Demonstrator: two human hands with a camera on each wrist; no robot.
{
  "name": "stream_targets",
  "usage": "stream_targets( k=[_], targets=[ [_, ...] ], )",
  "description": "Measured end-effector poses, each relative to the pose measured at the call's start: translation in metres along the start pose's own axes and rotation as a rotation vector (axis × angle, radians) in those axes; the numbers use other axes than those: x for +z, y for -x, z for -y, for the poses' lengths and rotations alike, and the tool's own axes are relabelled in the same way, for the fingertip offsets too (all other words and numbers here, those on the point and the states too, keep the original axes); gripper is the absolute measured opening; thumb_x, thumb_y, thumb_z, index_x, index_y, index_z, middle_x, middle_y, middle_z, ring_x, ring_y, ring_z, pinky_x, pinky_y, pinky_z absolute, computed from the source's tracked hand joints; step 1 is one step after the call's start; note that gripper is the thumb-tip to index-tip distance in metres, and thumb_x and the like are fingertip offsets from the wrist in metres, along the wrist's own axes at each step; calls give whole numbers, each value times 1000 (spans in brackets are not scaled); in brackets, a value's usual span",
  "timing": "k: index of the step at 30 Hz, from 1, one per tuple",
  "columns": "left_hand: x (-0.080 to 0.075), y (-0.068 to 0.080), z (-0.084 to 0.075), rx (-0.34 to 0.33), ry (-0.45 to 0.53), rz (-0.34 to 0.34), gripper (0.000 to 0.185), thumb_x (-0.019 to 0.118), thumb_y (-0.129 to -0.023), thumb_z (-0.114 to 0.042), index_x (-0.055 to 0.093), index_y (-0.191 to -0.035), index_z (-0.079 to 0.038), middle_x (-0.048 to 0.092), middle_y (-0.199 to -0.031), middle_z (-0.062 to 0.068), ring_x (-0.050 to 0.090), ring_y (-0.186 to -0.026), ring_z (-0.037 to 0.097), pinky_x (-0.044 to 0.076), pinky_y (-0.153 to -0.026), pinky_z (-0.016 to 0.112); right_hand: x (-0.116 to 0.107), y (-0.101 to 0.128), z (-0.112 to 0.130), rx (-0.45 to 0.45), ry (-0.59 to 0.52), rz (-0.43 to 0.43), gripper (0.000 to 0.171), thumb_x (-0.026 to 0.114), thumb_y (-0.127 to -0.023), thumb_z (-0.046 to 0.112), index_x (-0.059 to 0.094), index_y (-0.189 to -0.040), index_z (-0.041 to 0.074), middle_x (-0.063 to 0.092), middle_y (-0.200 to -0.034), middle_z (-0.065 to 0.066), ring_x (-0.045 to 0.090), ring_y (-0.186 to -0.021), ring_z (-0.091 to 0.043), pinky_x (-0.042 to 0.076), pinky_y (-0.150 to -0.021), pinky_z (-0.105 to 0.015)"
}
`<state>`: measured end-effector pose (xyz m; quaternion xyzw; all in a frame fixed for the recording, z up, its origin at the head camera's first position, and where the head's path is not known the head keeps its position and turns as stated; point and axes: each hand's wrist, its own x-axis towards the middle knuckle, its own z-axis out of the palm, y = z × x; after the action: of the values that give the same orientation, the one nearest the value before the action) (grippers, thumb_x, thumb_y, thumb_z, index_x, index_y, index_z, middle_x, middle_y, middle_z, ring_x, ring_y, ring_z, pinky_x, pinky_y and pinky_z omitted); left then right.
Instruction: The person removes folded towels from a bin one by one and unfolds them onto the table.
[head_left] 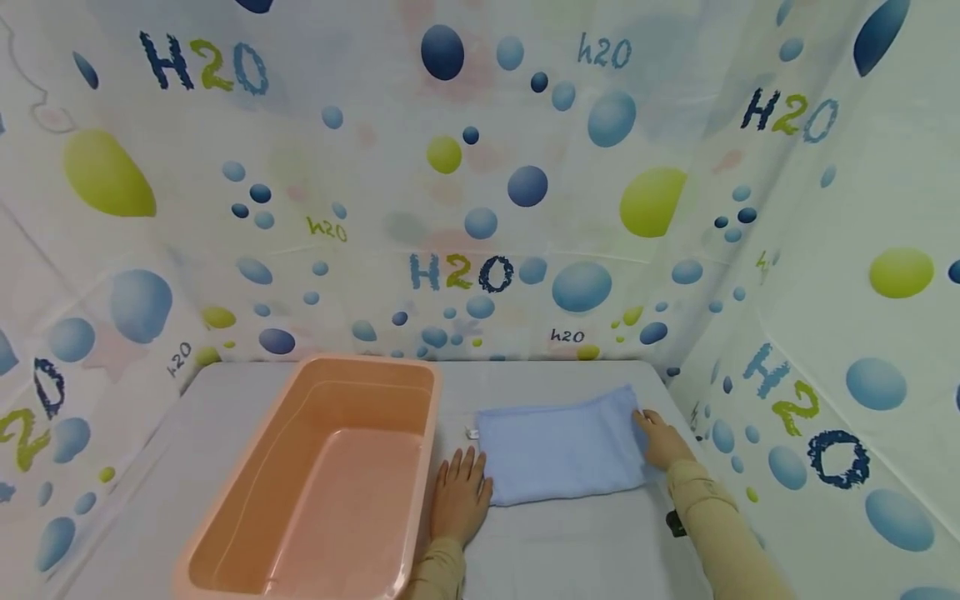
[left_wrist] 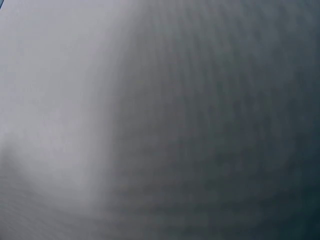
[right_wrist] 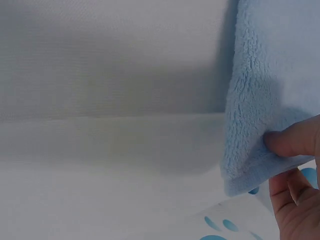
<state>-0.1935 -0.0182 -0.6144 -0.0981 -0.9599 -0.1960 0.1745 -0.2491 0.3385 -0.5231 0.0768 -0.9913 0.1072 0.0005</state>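
White plastic-looking sheeting [head_left: 360, 179], printed with blue and green droplets and "H2O" lettering, encloses a pale grey-white covered table [head_left: 570, 554] on the sides I can see. On the table's right half lies a light blue, roughly rectangular plush cloth [head_left: 558, 454], a small white tag [head_left: 472, 433] projecting from its left edge. The person's right hand [head_left: 666, 443] pinches the cloth's right edge, thumb on the upper face and fingers beneath, a grip that probably serves to control that corner. The left hand [head_left: 459, 498], fingers extended, lies palm down at the cloth's near left corner, perhaps to steady it; whether it bears any weight I cannot tell. Left of that hand stands a peach-coloured, deep rectangular basin [head_left: 345, 517], apparently set aside so that the cloth can lie flat. Beige sleeves [head_left: 720, 529] cover both forearms. Several details are obscured: the basin's near end is cut off by the lower margin of the head view, a small black object [head_left: 676, 523] is partly covered by the right sleeve and unidentifiable, the cloth's number of layers is unclear, and the left wrist view yields only blurred grey.
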Motion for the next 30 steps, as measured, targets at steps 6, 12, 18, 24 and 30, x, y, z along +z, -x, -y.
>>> stream_targets(
  k=[6, 12, 18, 24, 30],
  targets=[
    [-2, -1, -2, -22, 1, 34, 44, 49, -92, -33, 55, -131, -14, 52, -139, 7, 42, -132, 30, 28, -111, 49, 9, 4, 0, 66, 20, 31, 64, 56, -75, -9, 38, -136, -8, 37, -135, -32, 56, -79, -47, 49, -71, -52],
    [-3, -1, -4, -30, 10, 63, 44, 48, -93, -33, 54, -132, -14, 51, -139, 7, 41, -133, 30, 28, -111, 49, 20, 9, 2, 180, 30, 96, 57, 50, -85, -3, 34, -140, -1, 26, -144, -28, 53, -90, -49, 51, -67, -52],
    [-4, -2, -2, -26, 4, 51, 44, 48, -92, -33, 54, -132, -15, 51, -139, 7, 42, -133, 30, 28, -111, 50, 29, 12, 21, 184, 112, 9, 56, 52, -83, 2, 40, -138, 6, 38, -140, -25, 45, -113, -50, 40, -87, -66],
    [-4, -1, -1, -2, -2, 2, 42, 51, -91, -33, 57, -129, -17, 54, -136, 8, 45, -130, 32, 31, -108, 50, 38, 8, 68, 175, 10, -13, 54, 55, -86, 19, 43, -138, 12, 45, -137, -22, 44, -116, -49, 39, -87, -67],
    [-3, -1, 0, 18, 4, 16, 35, 50, -92, -37, 58, -127, -33, 53, -137, 8, 44, -131, 33, 28, -110, 51, 43, 14, 115, 262, -123, 170, 63, 55, -89, 42, 38, -142, 13, 31, -144, -27, 36, -119, -60, 32, -87, -76]
  ],
)
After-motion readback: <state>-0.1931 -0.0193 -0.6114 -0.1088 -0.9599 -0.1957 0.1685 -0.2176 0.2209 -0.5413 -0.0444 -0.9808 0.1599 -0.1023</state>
